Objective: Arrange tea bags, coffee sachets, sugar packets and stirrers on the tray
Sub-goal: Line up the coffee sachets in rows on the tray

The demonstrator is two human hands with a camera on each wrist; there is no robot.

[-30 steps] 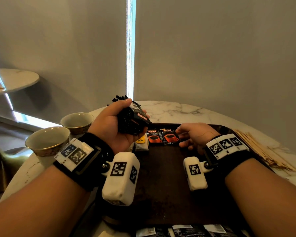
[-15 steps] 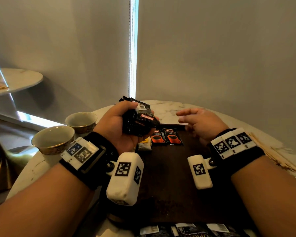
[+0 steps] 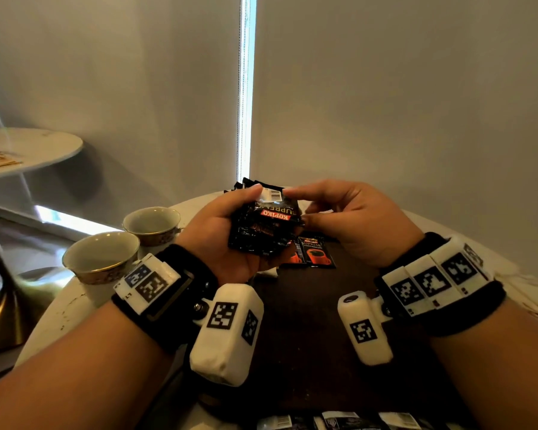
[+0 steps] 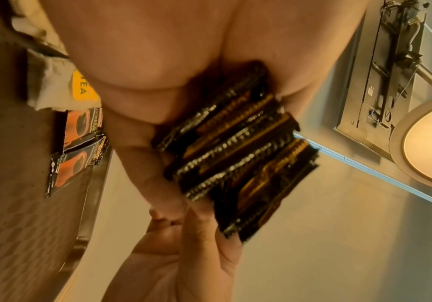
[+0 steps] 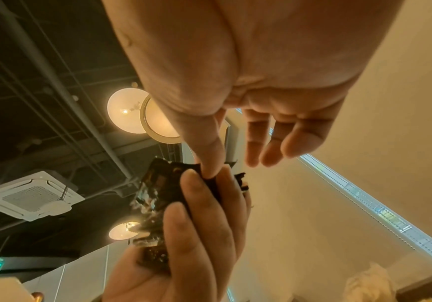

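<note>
Black foil coffee sachets (image 3: 263,223), a fanned stack, clenched in the left hand (image 3: 221,240) above the dark tray (image 3: 311,330), left grip grasping them, thumb on top. Right hand (image 3: 351,221) alongside, thumb and forefinger pinching the stack's near corner, other fingers loose. Two more sachets (image 3: 312,252) flat on the tray's far side, a tea bag (image 4: 80,90) just beside them, two cups (image 3: 121,243) left on the marble tabletop (image 3: 59,311).

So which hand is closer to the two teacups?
Left. The left hand, gripping the coffee sachets, is just right of the teacups; the right hand is farther right.
</note>
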